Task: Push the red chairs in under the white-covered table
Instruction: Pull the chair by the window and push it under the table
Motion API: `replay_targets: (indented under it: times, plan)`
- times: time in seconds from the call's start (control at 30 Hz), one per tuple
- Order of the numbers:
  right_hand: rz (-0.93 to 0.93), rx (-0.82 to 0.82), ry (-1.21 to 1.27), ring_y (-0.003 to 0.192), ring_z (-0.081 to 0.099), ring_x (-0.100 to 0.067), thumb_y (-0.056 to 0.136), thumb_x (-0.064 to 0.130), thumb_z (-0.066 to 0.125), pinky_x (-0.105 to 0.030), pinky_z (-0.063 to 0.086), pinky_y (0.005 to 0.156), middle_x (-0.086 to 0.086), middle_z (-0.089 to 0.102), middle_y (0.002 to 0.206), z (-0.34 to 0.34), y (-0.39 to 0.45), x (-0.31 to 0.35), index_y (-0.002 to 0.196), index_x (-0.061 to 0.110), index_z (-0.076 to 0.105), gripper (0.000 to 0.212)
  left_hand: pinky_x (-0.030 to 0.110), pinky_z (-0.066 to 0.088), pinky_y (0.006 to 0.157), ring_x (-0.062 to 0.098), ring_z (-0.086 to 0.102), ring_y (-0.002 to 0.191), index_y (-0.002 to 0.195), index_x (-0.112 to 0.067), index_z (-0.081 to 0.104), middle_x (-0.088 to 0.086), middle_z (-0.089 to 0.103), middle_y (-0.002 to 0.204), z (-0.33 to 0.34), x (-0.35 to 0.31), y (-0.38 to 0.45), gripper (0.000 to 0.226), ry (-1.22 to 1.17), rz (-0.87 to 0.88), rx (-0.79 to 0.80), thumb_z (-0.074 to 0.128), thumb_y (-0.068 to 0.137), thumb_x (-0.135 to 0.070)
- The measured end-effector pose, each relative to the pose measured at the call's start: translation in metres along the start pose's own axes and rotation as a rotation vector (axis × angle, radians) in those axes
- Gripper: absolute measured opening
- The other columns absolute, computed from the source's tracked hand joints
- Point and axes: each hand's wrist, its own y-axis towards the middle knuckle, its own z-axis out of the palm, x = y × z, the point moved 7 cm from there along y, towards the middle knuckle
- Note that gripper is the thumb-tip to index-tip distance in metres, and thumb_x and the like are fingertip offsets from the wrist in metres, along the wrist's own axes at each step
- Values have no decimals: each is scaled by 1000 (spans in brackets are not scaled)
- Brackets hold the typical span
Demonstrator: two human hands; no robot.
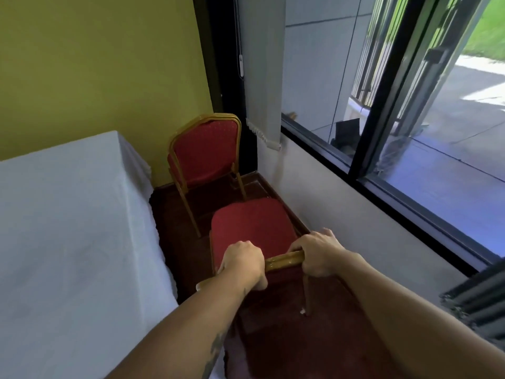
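Grip: my left hand (244, 261) and right hand (320, 255) are both closed on the gold top rail of the near red chair (252, 228).
Position: I find it right of the white-covered table (68, 228), not under it.
Outstanding: far red chair (205, 157), in the corner, also out.
Materials: padded fabric seats, glossy metal frames, creased cloth, dark carpet.

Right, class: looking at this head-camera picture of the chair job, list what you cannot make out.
- Near chair: the top rail under the left hand and right hand, and the front legs under its seat.
- Far chair: its seat front, behind the white-covered table.
- Space under the table: hidden by the cloth.
- Table's left and near edges: cut off by the frame.
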Motion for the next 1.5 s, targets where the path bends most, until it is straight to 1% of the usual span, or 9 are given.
replay_targets:
  times: [0.23, 0.33, 0.4, 0.47, 0.57, 0.67, 0.8, 1.1, 1.5]
  plan:
    - [323, -163, 131, 146, 15, -34, 76, 18, 62, -75, 12, 112, -5, 35, 143, -4, -21, -72, 123, 35, 61, 50, 41, 63, 84, 27, 71, 100, 112, -14, 74, 5, 71, 108, -21, -51, 2, 36, -81, -13, -30, 65, 79, -27]
    - [563, -277, 623, 139, 34, -41, 79, 11, 59, -56, 43, 106, -16, 28, 147, 14, -37, -102, 153, 26, 29, 81, 42, 63, 84, 26, 70, 103, 112, -16, 74, 4, 70, 109, -31, -68, 4, 38, -122, -5, -85, 65, 77, -26]
    - [693, -386, 1034, 108, 64, -34, 86, 9, 54, -42, 57, 75, -18, 49, 129, 24, -48, -109, 160, 19, 15, 84, 42, 63, 82, 27, 70, 102, 111, -15, 75, 4, 71, 108, -37, -79, 4, 39, -116, 5, -117, 63, 76, -26]
    - [777, -501, 1572, 74, 70, -29, 89, 3, 43, -38, 56, 54, -18, 61, 97, 37, -52, -109, 148, 4, 37, 59, 42, 63, 82, 29, 70, 102, 111, -15, 74, 6, 72, 109, -40, -89, 5, 38, -113, 28, -148, 61, 77, -28]
    - [720, -515, 2053, 91, 67, -42, 88, 14, 49, -48, 59, 53, -23, 63, 101, 47, -48, -90, 114, -2, 56, 31, 37, 59, 84, 30, 69, 106, 112, -15, 73, 7, 72, 111, -42, -100, 7, 38, -136, 84, -176, 59, 79, -30]
    - [699, -453, 1959, 98, 69, -45, 75, 28, 81, -57, 62, 63, -27, 63, 121, 45, -36, -79, 144, 10, 38, 83, 34, 49, 80, 30, 68, 108, 112, -19, 72, 6, 71, 113, -45, -101, 11, 36, -153, 149, -116, 60, 83, -36]
    - [791, -567, 1741, 85, 68, -33, 65, 11, 73, -46, 62, 70, -19, 60, 110, 36, -34, -84, 155, 20, 17, 107, 36, 57, 86, 27, 68, 97, 114, -23, 71, 6, 71, 113, -21, -91, 16, 41, -247, 177, 196, 62, 78, -39]
    - [747, -589, 1640, 84, 69, -34, 57, 13, 63, -43, 61, 61, -23, 61, 113, 21, -37, -111, 149, 16, 24, 100, 34, 54, 72, 26, 63, 76, 113, -15, 67, 6, 63, 96, -34, -111, 9, 30, -317, 222, 233, 63, 88, -32]
    - [658, -341, 1449, 82, 67, -32, 85, 6, 64, -43, 60, 56, -20, 59, 101, -8, -8, -121, 132, 13, 31, 57, 47, 58, 96, 37, 68, 114, 135, -9, 61, 15, 65, 130, -40, -115, 23, 60, -465, 179, 311, 62, 83, -39]
